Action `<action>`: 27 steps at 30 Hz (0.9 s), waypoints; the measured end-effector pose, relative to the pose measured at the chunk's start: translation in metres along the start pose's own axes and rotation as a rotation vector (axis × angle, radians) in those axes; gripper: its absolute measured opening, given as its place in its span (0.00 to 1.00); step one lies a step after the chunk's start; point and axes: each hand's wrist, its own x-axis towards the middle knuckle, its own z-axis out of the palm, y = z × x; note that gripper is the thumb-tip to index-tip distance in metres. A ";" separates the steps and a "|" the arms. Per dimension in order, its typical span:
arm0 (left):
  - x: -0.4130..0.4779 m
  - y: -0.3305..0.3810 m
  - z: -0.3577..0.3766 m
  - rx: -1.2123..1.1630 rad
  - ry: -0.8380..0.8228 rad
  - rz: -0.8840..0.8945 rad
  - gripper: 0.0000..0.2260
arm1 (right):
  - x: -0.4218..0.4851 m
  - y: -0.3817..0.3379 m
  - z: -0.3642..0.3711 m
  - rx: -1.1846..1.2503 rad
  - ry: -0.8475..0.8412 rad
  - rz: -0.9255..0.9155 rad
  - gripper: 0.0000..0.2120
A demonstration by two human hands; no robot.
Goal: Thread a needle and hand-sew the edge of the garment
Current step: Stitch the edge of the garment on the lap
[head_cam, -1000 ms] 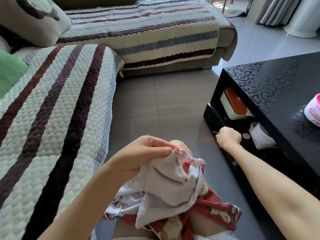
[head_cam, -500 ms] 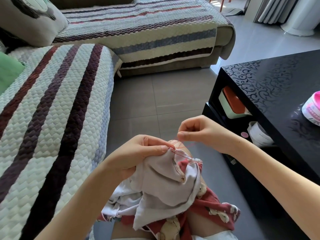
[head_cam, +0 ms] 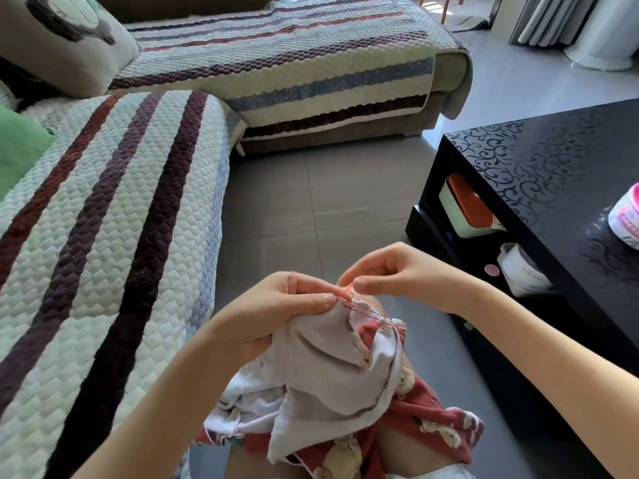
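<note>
Stitching of thin red thread (head_cam: 371,312) runs along the top edge of the pale grey cotton garment (head_cam: 321,371), which lies bunched on my lap just below both hands. My left hand (head_cam: 276,311) grips that edge, thumb pressed on top and fingers curled under the cloth. My right hand (head_cam: 397,274) is closed in a pinch, thumb and forefinger tips meeting on the thread right at the edge, beside my left thumb; anything finer between them is too small to tell. Under the garment, dark red cloth printed with cream bears (head_cam: 435,420) covers my thighs. Left of my left hand stretches the quilted cream sofa cover with maroon stripes (head_cam: 114,243). Right of my right hand stands the glossy black surface with a scroll pattern (head_cam: 539,160), and a pink-and-white round tub (head_cam: 626,219) sits on it, well apart from my hands.
</note>
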 end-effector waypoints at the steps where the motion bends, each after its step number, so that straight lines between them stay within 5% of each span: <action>1: 0.000 0.000 0.001 0.000 0.002 0.002 0.06 | -0.001 -0.001 0.002 -0.020 -0.018 -0.002 0.15; 6: 0.002 -0.001 0.001 0.004 0.007 -0.008 0.08 | -0.002 -0.005 -0.001 -0.059 0.072 -0.070 0.06; 10: 0.003 -0.002 0.002 -0.005 0.038 -0.015 0.11 | 0.016 0.018 -0.021 -0.415 0.391 -0.133 0.10; 16: 0.001 0.001 0.006 -0.016 0.012 -0.023 0.08 | 0.044 0.070 -0.060 -0.910 0.760 0.154 0.07; 21: -0.002 0.001 0.004 -0.036 0.002 -0.024 0.07 | 0.048 0.117 -0.080 -1.074 0.736 0.531 0.10; 27: -0.007 0.003 0.004 -0.036 -0.038 -0.017 0.09 | 0.039 0.142 -0.074 -1.053 0.658 0.730 0.10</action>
